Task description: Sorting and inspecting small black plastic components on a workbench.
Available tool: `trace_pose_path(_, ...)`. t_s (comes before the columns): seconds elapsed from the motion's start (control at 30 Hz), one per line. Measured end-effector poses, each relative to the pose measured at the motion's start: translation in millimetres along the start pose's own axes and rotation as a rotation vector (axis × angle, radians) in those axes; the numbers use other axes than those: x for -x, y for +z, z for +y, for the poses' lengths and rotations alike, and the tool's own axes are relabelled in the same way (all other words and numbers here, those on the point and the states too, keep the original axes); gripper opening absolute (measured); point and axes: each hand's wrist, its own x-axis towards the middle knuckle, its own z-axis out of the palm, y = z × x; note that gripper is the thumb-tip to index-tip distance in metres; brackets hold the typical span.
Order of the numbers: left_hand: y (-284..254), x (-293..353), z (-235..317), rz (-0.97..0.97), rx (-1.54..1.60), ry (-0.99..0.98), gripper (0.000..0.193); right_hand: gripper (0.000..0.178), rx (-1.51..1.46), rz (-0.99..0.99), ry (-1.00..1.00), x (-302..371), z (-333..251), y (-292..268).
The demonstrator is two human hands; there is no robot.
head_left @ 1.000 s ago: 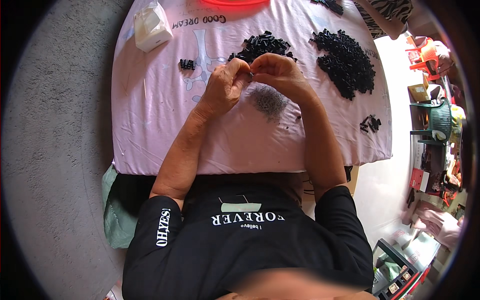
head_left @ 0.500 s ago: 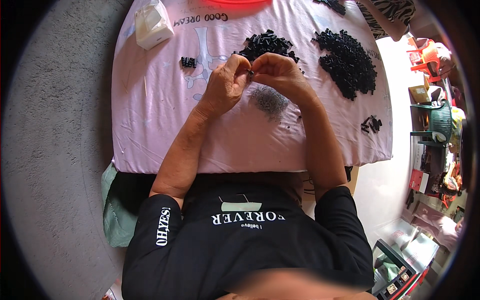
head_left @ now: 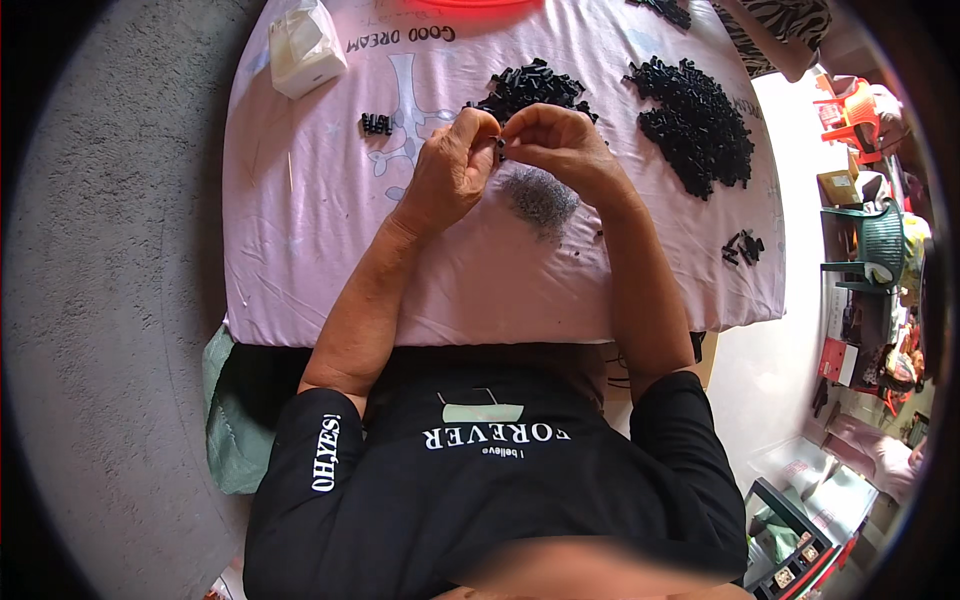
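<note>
Both my hands meet over the middle of a table covered in pale pink cloth. My left hand is closed, pinching a small black part. Thumb and forefinger of my right hand press together at the same part; whatever tiny piece they hold there is hidden. Just beyond my hands lies a heap of black plastic pieces. Beneath my right wrist is a pile of tiny silvery metal bits, partly covered by the hand.
A bigger black heap lies to the right, with a few loose black pieces nearer me. Left of my hands sits a small black cluster. A white tissue box and a red basin rim are at the far side. Another person's arm shows far right.
My right hand has shifted very slightly at the fingertips. Both hands stay together around the small black part, and the piles look the same.
</note>
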Motion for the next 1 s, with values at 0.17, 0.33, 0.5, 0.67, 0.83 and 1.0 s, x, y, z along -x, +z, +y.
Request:
trace_pose_path(0.17, -0.7, -0.1, 0.7, -0.014, 0.041, -0.007, 0.014, 0.018, 0.006, 0.01, 0.016, 0.5, -6.5, 3.8)
trace_pose_path(0.33, -1.0, -0.9, 2.5, -0.048, 0.067, -0.014, 0.013, 0.02, 0.02, -0.008, -0.014, 0.9, -2.5, -1.2)
trace_pose_path(0.5, -3.3, -1.3, 3.6, -0.057, 0.087, -0.067, 0.011, 0.021, 0.034, -0.021, -0.037, 0.5, -3.7, -1.3)
trace_pose_path(0.67, -4.8, -1.1, 6.5, -0.085, 0.11, -0.091, 0.013, 0.021, 0.048, -0.006, -0.031, 1.1, -2.6, -2.9)
trace_pose_path(0.83, -4.2, -1.1, 4.0, -0.1, 0.09, -0.053, 0.018, 0.021, 0.021, -0.021, -0.047, 0.6, -2.6, -3.2)
trace_pose_path(1.0, -3.2, -1.0, 2.1, -0.103, 0.073, -0.027, 0.024, 0.02, 0.038, -0.008, -0.04, 0.4, -0.7, -3.8)
